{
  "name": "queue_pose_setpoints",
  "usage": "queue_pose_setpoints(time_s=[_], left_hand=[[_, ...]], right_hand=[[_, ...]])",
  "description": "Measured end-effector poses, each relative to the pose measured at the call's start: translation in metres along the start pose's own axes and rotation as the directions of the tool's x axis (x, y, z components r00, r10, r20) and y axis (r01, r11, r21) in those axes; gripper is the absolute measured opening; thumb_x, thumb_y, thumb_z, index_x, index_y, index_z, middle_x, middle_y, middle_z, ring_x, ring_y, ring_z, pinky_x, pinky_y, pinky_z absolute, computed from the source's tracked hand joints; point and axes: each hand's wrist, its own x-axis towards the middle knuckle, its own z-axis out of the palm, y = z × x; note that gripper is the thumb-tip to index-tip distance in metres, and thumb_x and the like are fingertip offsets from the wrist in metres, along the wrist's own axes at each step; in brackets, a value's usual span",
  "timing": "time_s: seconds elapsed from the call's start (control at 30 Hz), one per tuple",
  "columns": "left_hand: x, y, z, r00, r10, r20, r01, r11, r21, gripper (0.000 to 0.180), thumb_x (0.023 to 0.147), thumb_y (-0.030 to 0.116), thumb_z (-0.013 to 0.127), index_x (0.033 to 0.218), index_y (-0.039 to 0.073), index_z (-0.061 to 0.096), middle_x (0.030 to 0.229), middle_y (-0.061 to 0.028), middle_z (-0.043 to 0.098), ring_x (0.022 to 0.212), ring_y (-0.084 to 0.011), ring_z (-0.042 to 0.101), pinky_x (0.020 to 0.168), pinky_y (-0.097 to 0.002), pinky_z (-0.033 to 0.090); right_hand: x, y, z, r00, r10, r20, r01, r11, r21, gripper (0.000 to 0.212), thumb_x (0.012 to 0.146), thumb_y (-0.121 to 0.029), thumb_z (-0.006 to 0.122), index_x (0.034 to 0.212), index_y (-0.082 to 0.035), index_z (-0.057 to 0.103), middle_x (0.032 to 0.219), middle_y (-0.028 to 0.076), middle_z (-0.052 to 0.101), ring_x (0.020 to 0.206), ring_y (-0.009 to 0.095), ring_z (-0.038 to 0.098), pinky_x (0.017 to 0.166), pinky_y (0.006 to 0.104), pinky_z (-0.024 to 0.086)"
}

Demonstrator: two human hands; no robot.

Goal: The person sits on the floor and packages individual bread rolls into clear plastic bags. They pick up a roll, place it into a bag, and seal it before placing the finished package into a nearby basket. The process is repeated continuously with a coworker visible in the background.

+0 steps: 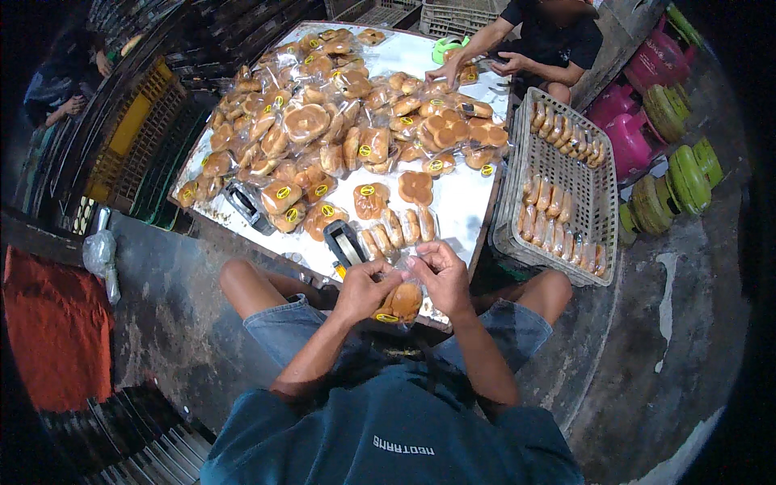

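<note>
At the table's near edge, both my hands pinch the gathered top of a see-through plastic bag with a brown bun (pixel 402 302) inside. My left hand (pixel 362 289) grips the bag's left side, and my right hand (pixel 442 277) has its thumb and fingertips on the other side. The bagged bun hangs below my fingers and bears a yellow round label. Just beyond my left hand stands a black tape dispenser (pixel 346 243). A row of several bagged buns (pixel 394 229) lies beyond my hands. Farther back, a large heap of bagged buns (pixel 307 123) covers much of the white table (pixel 465 200).
To the right, a stacked grey plastic crate (pixel 505 212) holds rows of bagged buns. A second tape dispenser (pixel 246 206) sits at the left. Across the table, another person (pixel 558 40) handles a bun near a green tape dispenser (pixel 446 50). Pink and green gas cylinders (pixel 687 179) stand right.
</note>
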Motion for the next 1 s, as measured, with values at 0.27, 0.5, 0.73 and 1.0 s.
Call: queue_pose_setpoints(time_s=[0.27,0.5,0.73,1.0], left_hand=[[-0.003,-0.02,0.004,0.999,0.029,-0.027,-0.04,0.808,-0.588,0.015,0.093,0.016,0.073,0.09,0.002,0.072,0.091,0.0012,0.062,0.087,-0.0071,0.056,0.08,-0.024,0.045],[0.002,-0.036,-0.011,0.937,-0.34,0.079,0.33,0.79,-0.516,0.02,0.094,0.025,0.072,0.084,0.008,0.066,0.067,0.004,0.056,0.055,-0.0067,0.047,0.053,-0.0234,0.038],[-0.029,-0.061,0.015,0.755,0.312,-0.576,-0.325,0.942,0.084,0.013,0.079,0.004,0.067,0.081,0.001,0.054,0.099,-0.0127,0.054,0.094,-0.0249,0.056,0.081,-0.0372,0.047],[-0.039,-0.095,0.009,0.926,-0.377,0.032,0.157,0.305,-0.939,0.05,0.097,0.035,0.057,0.139,0.01,0.047,0.131,-0.01,0.059,0.121,-0.0274,0.058,0.102,-0.0488,0.048]], right_hand=[[-0.009,-0.033,-0.007,0.895,-0.276,0.35,0.387,0.871,-0.303,0.013,0.086,-0.007,0.075,0.095,0.002,0.073,0.081,0.012,0.067,0.072,0.02,0.065,0.066,0.031,0.05],[-0.02,0.027,0.03,1.0,0.018,0.005,-0.014,0.894,-0.448,0.032,0.092,-0.02,0.072,0.072,0.0,0.058,0.065,0.011,0.058,0.055,0.014,0.048,0.053,0.0343,0.041],[-0.059,0.062,0.068,0.89,0.327,0.318,-0.452,0.723,0.522,0.031,0.1,-0.018,0.064,0.126,-0.004,0.054,0.12,0.004,0.058,0.11,0.011,0.055,0.093,0.0277,0.046],[-0.022,0.092,0.086,0.991,0.052,0.124,-0.044,0.997,-0.064,0.067,0.082,-0.031,0.085,0.132,-0.001,0.053,0.12,0.011,0.063,0.11,0.018,0.06,0.094,0.0339,0.05]])
